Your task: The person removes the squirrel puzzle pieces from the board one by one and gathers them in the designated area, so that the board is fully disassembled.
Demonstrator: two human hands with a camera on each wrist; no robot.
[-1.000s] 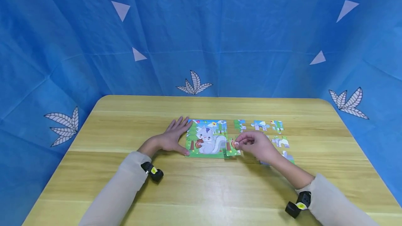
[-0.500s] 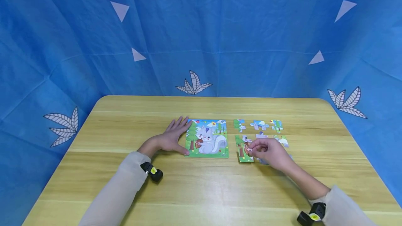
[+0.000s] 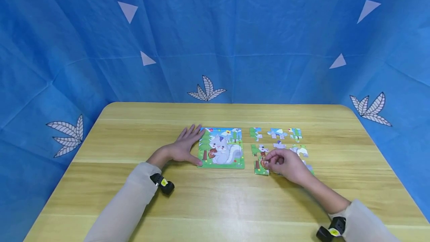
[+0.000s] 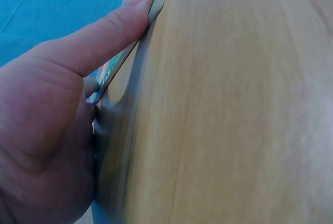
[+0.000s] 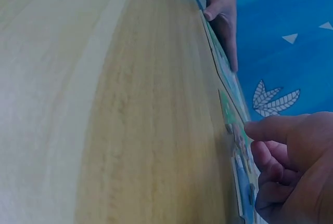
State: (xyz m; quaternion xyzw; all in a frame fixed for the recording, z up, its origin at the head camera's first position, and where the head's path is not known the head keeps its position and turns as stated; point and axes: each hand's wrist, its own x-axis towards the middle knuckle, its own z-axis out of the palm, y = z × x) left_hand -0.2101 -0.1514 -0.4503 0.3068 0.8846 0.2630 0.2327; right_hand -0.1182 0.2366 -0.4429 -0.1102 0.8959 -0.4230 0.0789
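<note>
A square picture board (image 3: 223,166) showing a grey squirrel with an acorn lies at the middle of the table. My left hand (image 3: 184,146) rests spread along its left side, thumb and fingertips on the edge; the left wrist view shows the thumb (image 4: 99,39) pressing the board's corner. To the right, my right hand (image 3: 288,164) pinches a jigsaw piece (image 3: 258,167) with a tree trunk and part of an acorn, between thumb and index finger. This piece sits at the lower left of the loose jigsaw pieces, close below a green one (image 3: 256,150); its right part is behind the fingers.
Several loose jigsaw pieces lie in rough rows right of the board, among them a top middle one (image 3: 277,133) and a top right one (image 3: 296,134). My right hand partly covers the lower ones. A blue curtain (image 3: 235,40) hangs behind the wooden table (image 3: 201,204).
My right hand has moved right, carrying the trunk-and-acorn piece from the board's lower right edge to the loose pieces, and has lowered it there. The left hand has stayed in place.
</note>
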